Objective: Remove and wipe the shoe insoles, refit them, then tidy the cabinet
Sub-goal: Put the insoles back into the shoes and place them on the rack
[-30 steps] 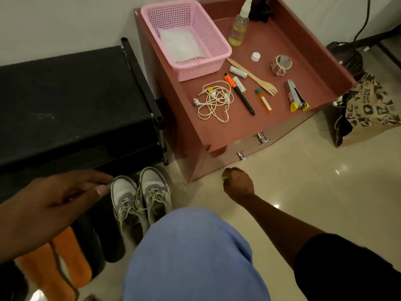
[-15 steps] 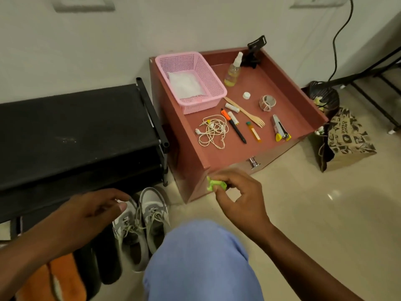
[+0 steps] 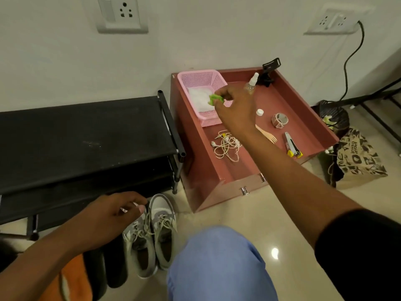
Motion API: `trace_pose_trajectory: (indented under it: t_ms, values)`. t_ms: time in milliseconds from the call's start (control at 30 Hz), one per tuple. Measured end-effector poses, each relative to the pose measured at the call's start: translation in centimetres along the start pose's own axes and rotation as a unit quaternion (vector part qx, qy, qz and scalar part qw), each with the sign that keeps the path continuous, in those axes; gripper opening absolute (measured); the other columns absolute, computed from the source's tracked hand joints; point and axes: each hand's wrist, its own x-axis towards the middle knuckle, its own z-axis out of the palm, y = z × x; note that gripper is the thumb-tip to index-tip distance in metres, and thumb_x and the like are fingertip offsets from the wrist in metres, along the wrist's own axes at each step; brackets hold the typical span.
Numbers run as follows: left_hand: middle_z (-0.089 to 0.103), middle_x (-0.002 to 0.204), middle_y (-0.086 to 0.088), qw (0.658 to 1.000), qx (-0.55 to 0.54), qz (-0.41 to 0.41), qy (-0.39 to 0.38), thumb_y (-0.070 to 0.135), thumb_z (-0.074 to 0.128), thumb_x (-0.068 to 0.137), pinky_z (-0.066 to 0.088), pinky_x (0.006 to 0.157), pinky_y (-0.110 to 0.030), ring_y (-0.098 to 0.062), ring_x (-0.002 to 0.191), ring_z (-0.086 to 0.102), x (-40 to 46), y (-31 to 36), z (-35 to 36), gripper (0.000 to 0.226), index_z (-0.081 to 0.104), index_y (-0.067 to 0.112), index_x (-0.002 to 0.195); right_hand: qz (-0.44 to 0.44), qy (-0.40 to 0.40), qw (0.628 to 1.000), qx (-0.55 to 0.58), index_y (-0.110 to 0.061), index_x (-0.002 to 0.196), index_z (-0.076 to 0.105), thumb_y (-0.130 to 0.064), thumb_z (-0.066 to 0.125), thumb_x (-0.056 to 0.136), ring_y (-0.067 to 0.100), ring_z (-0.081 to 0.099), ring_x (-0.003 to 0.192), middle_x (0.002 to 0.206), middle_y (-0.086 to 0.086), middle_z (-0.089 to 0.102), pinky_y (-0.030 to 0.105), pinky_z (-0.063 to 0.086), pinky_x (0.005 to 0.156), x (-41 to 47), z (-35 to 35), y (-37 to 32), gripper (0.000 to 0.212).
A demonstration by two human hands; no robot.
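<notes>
The right hand pinches one crumpled green cloth above the single pink basket on the red cabinet, while the left hand hovers loosely curled, grasping nothing, over two grey shoes on the tiled floor.

Pink perforated plastic basket, glossy floor tiles, wooden fork, matt black rack
</notes>
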Motion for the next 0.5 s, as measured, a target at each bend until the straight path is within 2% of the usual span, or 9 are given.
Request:
trace_pose_trajectory:
  t_ms: [133,200,300,433,500]
  values:
    - [0.073,0.105,0.028,1.0,0.013,0.004,0.0,0.041,0.06,0.1,0.058,0.092,-0.032,0.009,0.097,0.068,0.3,-0.3,0.1,0.017,0.069,0.048,0.112,0.012,-0.071,0.993,-0.097,-0.027,0.084,0.074,-0.028,0.07,0.079,0.01,0.07,0.085,0.086,-0.012,0.075,0.041,0.057,0.083,3.1,2.5,1.5,0.006]
    - [0.074,0.103,0.026,1.0,0.015,0.008,0.001,0.041,0.06,0.1,0.059,0.091,-0.035,0.006,0.095,0.069,0.3,-0.2,0.1,0.017,0.07,0.046,0.112,0.026,-0.115,0.983,-0.139,-0.03,0.081,0.072,-0.032,0.068,0.077,0.013,0.07,0.088,0.086,-0.012,0.075,0.042,0.055,0.086,3.3,3.1,1.7,0.007]
    - [0.074,0.103,0.024,1.0,0.009,0.014,0.002,0.04,0.059,0.1,0.059,0.091,-0.035,0.004,0.093,0.07,0.3,0.0,0.0,0.017,0.071,0.044,0.112,0.041,-0.145,0.975,-0.166,-0.03,0.087,0.075,-0.027,0.065,0.075,0.014,0.069,0.098,0.094,-0.012,0.075,0.041,0.053,0.091,2.7,3.1,1.2,0.016]
    - [0.074,0.105,0.022,1.0,0.011,0.007,0.004,0.041,0.059,0.102,0.058,0.092,-0.03,0.006,0.097,0.069,0.2,0.3,-0.2,0.016,0.069,0.044,0.114,0.033,-0.117,0.988,-0.095,-0.028,0.088,0.076,-0.021,0.064,0.077,0.009,0.07,0.09,0.088,-0.014,0.074,0.04,0.058,0.088,1.8,2.0,-1.2,0.018]
    - [0.073,0.106,0.02,1.0,0.015,0.001,0.002,0.04,0.058,0.103,0.057,0.092,-0.028,0.004,0.098,0.068,0.3,0.6,-0.3,0.019,0.069,0.041,0.118,0.024,-0.099,0.994,-0.028,-0.023,0.088,0.078,-0.017,0.067,0.08,0.005,0.07,0.084,0.086,-0.014,0.074,0.033,0.059,0.086,1.3,1.1,-4.4,0.015]
